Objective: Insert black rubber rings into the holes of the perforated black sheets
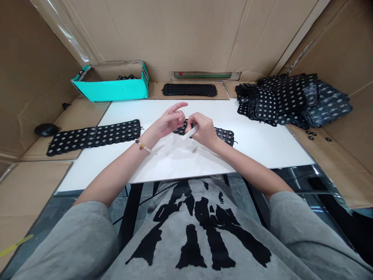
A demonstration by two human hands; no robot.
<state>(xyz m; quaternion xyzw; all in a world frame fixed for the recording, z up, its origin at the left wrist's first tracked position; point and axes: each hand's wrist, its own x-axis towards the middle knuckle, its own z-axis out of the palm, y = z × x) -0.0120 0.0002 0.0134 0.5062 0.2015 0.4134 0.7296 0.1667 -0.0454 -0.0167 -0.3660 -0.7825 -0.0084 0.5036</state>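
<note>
My right hand (203,128) is closed around a slim white stick-like tool (190,133), whose tip is hidden by the fingers. Just left of it, my left hand (171,118) has its index finger stretched out while the thumb and other fingers press together; anything between them is too small to make out. Beneath both hands lies a black strip with rows of round rings (224,136), partly covered by them. A longer black strip with pale round holes (94,137) lies beside my left forearm.
A turquoise open box (113,90) with black rings (126,77) stands back left. Another black strip (189,90) lies at the back. Stacked dotted black pieces (291,99) fill the back right, near several loose rings (311,133). Cardboard walls (186,35) enclose the white table (268,144).
</note>
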